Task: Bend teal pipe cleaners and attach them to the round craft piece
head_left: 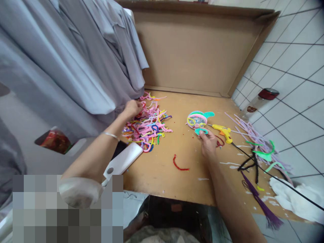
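Head view: the right hand pinched a teal piece between nearly closed fingertips, the piece's long axis running sideways. Just beyond them on the table lay a round, pink-rimmed ornament, well apart from the left hand. That hand's fingers bent into a fuzzy-stem pile; I couldn't tell their grip.

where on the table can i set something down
Bare patches: between the white device and the curved red strip; behind the round ornament, up to the cardboard. Crowded: the colourful pile, and toward the tiles, with glue gun and lilac stems.
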Demonstrator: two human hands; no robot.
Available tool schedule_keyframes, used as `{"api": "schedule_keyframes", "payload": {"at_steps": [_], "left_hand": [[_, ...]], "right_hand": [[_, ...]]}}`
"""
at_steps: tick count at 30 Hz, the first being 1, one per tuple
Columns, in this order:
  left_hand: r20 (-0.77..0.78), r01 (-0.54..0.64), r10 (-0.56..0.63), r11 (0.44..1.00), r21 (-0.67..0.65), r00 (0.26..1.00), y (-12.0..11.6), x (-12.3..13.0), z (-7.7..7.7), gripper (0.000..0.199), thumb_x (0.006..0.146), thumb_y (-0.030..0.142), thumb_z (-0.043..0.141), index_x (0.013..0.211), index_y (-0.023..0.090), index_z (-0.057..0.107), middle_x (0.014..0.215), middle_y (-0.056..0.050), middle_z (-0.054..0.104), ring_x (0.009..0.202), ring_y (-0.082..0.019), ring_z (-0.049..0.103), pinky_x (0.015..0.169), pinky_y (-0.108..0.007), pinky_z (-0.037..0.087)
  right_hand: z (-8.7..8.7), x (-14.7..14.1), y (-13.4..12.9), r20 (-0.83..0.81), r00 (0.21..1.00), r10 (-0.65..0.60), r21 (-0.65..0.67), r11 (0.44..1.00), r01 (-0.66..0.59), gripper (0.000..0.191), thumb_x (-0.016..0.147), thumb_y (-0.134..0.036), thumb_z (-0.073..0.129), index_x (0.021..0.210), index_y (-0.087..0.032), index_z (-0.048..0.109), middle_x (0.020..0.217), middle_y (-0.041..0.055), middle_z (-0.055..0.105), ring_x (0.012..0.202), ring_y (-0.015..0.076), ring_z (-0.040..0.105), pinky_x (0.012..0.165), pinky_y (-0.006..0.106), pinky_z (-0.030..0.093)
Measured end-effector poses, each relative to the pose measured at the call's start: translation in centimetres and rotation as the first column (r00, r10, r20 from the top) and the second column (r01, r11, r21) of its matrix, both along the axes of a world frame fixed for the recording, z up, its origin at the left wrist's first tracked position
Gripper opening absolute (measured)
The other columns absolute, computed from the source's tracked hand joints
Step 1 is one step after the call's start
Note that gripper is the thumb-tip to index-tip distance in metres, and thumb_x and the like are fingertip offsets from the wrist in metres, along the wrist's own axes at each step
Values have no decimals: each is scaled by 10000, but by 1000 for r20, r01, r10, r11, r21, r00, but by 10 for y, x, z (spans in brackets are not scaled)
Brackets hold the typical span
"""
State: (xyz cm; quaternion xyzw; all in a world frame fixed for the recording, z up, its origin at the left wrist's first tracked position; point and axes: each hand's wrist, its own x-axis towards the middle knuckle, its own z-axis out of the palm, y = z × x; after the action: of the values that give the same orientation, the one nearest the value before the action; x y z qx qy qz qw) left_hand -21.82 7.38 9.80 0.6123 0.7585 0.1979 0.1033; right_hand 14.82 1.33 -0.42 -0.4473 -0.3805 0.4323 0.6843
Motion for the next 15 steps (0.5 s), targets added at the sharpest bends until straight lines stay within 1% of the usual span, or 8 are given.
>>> {"api": "schedule_keyframes", "payload": {"at_steps": [2,4,5,7,9,11,12,15], "left_hand": [[136,-70,62,996,49,989,-7,-3,18,208,805,262,561,856,106,689,655,-50,641,725,-180,634,664,-226,502],[289,-104,80,992,67,954,-14,-5,31,193,812,249,569,881,105,676,659,-26,633,633,-126,582,611,-198,489],[350,-109,76,991,75,934,-17,-4,35,177,806,239,580,878,106,671,667,-23,640,613,-113,570,603,-193,489],[387,-101,61,991,85,920,-21,-3,36,164,788,235,604,865,107,672,680,-30,658,604,-111,573,613,-201,502],[343,-82,48,993,85,938,-25,0,31,188,772,259,632,865,107,689,681,-39,675,627,-131,596,639,-220,515],[243,-43,28,997,59,970,-29,4,22,207,734,264,668,866,111,715,699,-46,699,687,-161,632,684,-232,521],[187,-8,2,999,33,982,-32,6,16,207,712,256,681,860,119,729,723,-48,718,730,-176,651,714,-233,521],[61,152,-148,987,-61,987,-44,12,-4,162,677,222,666,793,155,758,796,-41,763,845,-207,687,793,-230,512]], "right_hand": [[0,0,0,-2,1000,-3,1,1000,3,366,531,-423,850,779,-202,696,696,-10,681,608,125,548,600,276,461],[0,-1,-1,-8,1000,-5,13,1000,5,375,531,-434,853,785,-205,699,708,-6,687,625,132,563,600,275,469],[-1,-2,-1,-9,1000,-3,20,1000,3,381,532,-438,855,793,-205,702,715,-4,688,632,134,567,601,273,472],[-1,-3,-2,-4,1000,4,25,1000,-4,386,538,-441,854,804,-202,707,713,-6,686,630,131,565,598,269,472],[-2,-3,-3,3,1000,12,19,1000,-12,378,551,-437,846,812,-199,712,701,-10,680,612,124,554,590,265,463],[-3,-3,-2,0,1000,19,14,1000,-19,366,552,-423,843,813,-199,717,688,-13,676,595,118,544,577,261,451],[-3,-3,-2,-3,1000,22,13,1000,-22,359,549,-413,844,810,-200,719,683,-14,674,590,116,541,570,258,444],[-6,-1,1,-1,1000,26,2,1000,-26,343,533,-394,853,782,-201,717,671,-14,676,574,114,536,554,255,435]]}}
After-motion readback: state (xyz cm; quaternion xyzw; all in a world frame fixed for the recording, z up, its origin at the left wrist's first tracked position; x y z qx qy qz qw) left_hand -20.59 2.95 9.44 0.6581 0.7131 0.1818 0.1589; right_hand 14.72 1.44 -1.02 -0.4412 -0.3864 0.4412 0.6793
